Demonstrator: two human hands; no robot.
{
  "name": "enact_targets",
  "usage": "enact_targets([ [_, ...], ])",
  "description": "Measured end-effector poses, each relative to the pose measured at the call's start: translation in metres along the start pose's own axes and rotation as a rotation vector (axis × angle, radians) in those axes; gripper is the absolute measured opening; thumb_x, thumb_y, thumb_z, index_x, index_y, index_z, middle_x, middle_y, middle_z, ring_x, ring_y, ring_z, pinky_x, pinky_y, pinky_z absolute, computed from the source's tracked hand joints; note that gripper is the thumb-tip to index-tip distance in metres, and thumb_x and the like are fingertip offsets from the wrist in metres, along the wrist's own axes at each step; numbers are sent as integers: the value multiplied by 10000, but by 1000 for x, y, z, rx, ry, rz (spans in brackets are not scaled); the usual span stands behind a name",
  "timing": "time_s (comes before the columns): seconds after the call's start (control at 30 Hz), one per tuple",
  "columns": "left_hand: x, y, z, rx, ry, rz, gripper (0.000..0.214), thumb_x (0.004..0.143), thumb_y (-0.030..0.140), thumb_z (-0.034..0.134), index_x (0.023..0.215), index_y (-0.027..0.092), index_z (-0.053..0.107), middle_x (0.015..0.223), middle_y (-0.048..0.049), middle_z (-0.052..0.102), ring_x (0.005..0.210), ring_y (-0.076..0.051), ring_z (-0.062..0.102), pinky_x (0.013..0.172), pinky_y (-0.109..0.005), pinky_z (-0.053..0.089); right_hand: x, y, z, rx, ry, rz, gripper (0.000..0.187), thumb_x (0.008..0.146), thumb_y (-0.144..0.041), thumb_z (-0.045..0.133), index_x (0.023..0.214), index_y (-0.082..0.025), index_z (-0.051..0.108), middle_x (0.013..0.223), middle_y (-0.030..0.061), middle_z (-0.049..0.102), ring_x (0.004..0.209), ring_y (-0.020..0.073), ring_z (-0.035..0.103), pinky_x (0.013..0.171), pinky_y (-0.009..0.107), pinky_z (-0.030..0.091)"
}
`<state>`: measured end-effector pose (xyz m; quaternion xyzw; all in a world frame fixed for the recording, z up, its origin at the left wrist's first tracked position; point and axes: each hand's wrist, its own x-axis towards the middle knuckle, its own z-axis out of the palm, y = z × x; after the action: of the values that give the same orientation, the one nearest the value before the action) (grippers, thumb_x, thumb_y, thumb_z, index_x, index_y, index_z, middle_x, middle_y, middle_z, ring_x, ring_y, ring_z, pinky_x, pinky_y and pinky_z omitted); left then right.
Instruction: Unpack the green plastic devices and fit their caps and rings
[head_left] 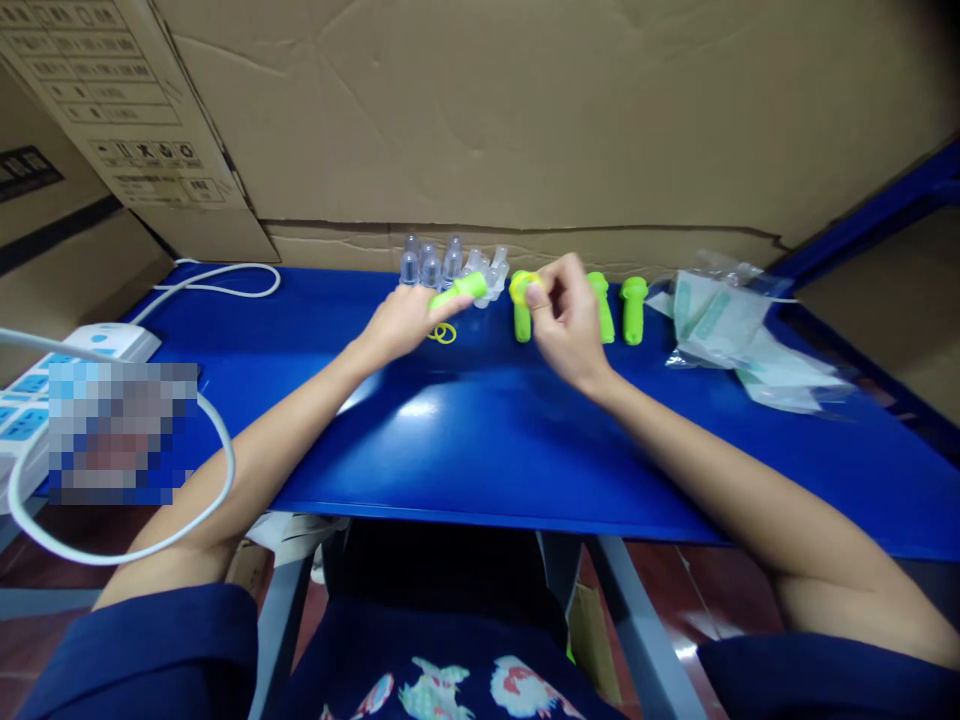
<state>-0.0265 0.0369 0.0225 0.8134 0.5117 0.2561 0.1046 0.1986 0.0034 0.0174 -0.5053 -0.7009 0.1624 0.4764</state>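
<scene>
My left hand [401,322] is closed around a lime-green tubular plastic part [471,286], whose wider end points right. Between the thumb and fingers of my right hand [568,325] is a yellow ring [517,290], a short way right of that part. Behind the ring stands another green piece [522,326], partly covered. Two more green pieces, one half hidden [602,308] and one in full view [634,312], stand right of my right hand. Loose yellow rings [445,333] lie beside my left fingertips. Clear plastic bottle-shaped pieces [430,266] and clear fittings [495,278] sit behind my left hand.
Clear bags with pale green-white packets [720,315] lie on the right of the blue table [465,440]. A white power strip [120,343] and looping white cable [229,450] occupy the left, beside a blurred-out object [120,430]. Cardboard walls [480,120] enclose the back and sides.
</scene>
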Motion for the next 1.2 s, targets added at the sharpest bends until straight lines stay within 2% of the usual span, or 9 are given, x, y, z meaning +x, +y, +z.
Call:
enact_targets([
  [0.07,4,-8,-2,-102,44,-34,659,944,702,404,579,177,559,501,-23,514,554,-144,515,581,-264,315,-2,2,0,-15,23,18,305,962,-541,523,1006,-244,581,1004,111,615,1037,309,596,893,480,503],
  [0.23,6,-12,2,-252,43,-45,636,961,679,382,631,162,551,574,-22,579,599,-127,534,587,-246,344,12,24,16,147,-337,85,194,811,-354,733,872,-226,600,853,83,647,842,268,652,832,473,558],
  [0.3,4,-12,8,-255,52,-54,600,963,671,403,691,160,561,631,-31,607,631,-133,555,594,-244,358,19,29,25,233,-402,112,230,774,-308,751,939,-210,624,996,102,680,915,264,677,888,465,566],
  [0.43,-2,-8,21,-403,22,-33,437,1037,540,338,924,169,540,802,-56,660,710,-136,608,674,-245,447,26,23,35,319,-372,87,453,785,-441,767,1138,-193,629,1296,129,637,1094,265,662,989,438,544],
  [0.57,-7,3,30,-489,-127,62,340,1052,439,327,1103,154,505,1003,-106,674,864,-156,642,810,-280,512,25,11,39,435,-404,52,575,743,-661,767,1088,-215,657,1147,89,705,1116,268,652,1006,410,545],
  [0.67,-8,7,33,-377,-115,167,387,1037,452,352,1183,139,526,1158,-152,646,1069,-205,612,995,-347,481,26,3,37,459,-341,60,619,724,-709,762,1091,-222,655,1105,90,712,1108,267,661,979,396,557],
  [0.83,-10,-2,25,-200,-119,317,686,950,554,526,1487,156,370,1476,-216,446,1398,-301,430,1176,-457,333,48,-5,-8,239,-50,143,471,959,-579,577,1202,-176,600,1101,144,709,1041,241,692,841,355,566],
  [0.97,-12,-14,16,19,-346,325,894,714,658,773,1452,244,485,1545,-198,371,1489,-419,272,1174,-566,266,65,19,-45,-215,-113,265,425,917,-432,692,1119,-62,648,847,140,705,784,256,697,756,413,561],
  [1.2,-9,-20,22,124,-205,252,642,821,508,747,1362,207,576,1547,-204,377,1453,-426,281,1138,-617,246,63,58,-27,-639,-201,361,480,895,-397,690,1241,-82,583,1076,215,676,1057,370,670,935,492,535],
])
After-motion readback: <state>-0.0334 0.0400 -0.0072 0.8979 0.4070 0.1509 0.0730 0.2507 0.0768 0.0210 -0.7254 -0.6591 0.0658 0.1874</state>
